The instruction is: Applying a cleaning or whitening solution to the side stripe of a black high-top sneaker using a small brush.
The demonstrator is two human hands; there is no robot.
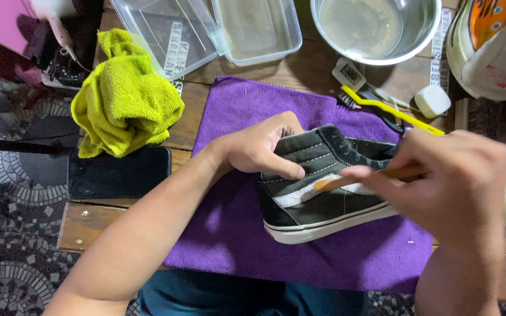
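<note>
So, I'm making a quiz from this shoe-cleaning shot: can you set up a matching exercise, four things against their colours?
Things:
1. towel
2. mat under the shoe
3. bowl
4. phone

Colours:
A. purple
B. black
C. yellow-green
D. silver metal

Pairs: 1-C, 2-A, 3-D, 4-B

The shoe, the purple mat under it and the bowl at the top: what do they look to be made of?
Shoe: dark matte suede or canvas, white stitching, likely rubber sole. Purple mat: soft cloth, probably microfibre, fine nap. Bowl: shiny metal, likely steel, reflective rim.
</note>
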